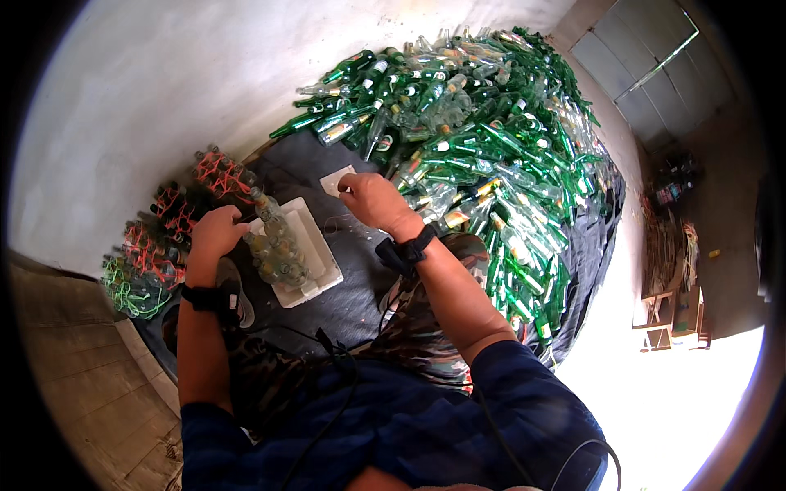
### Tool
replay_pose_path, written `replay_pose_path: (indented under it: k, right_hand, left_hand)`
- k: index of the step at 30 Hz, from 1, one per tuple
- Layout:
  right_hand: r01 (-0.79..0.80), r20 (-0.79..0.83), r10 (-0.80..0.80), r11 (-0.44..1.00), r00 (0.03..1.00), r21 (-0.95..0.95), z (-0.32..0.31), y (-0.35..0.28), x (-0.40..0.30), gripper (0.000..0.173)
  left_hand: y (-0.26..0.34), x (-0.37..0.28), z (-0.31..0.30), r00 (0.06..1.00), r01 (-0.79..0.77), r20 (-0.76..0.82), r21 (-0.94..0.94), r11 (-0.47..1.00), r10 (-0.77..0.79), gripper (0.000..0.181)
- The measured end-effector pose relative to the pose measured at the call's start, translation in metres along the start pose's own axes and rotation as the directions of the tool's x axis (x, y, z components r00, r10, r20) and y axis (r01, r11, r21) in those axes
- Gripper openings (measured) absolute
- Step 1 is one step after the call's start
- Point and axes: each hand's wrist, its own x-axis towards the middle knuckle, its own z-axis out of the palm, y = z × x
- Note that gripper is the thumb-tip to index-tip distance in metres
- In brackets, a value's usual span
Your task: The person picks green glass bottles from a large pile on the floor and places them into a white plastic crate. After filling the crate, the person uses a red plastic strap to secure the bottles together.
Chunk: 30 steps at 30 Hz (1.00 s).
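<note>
Several clear glass bottles [276, 245] stand close together in a white foam tray [325, 270] on a dark ground sheet. My left hand [216, 232] is at the left side of these bottles, its fingers bent; whether it holds something thin cannot be told. My right hand [370, 199] is up and to the right of the tray, with thumb and forefinger close together beside a pale flat piece [336, 180]. A thin reddish string [334, 224] lies below it; whether the fingers pinch it is unclear.
A large heap of green and clear glass bottles [491, 141] fills the right side. Bottle bundles tied with red string [224, 175] and one with green string [132, 294] stand along the white wall [147, 80]. A black cable [353, 374] crosses my lap.
</note>
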Motion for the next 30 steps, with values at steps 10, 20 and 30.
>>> replay_pose_path:
  k: [10,20,30]
  right_hand:
    - [-0.053,0.092,0.057,0.998,0.994,-0.04,0.007,0.031,-0.019,0.019]
    - [-0.109,0.027,0.11,0.994,0.994,-0.022,-0.006,0.062,-0.039,0.022]
    - [-0.25,-0.234,0.232,0.967,0.944,-0.053,-0.088,0.122,-0.065,0.021]
  left_hand:
    - [0.0,0.006,-0.007,1.0,0.016,0.013,-0.026,1.0,-0.016,0.047]
    - [0.005,0.011,-0.004,0.999,0.035,0.014,-0.038,0.999,-0.034,0.043]
    - [0.003,0.02,0.0,1.0,0.0,-0.018,-0.062,0.998,-0.001,0.042]
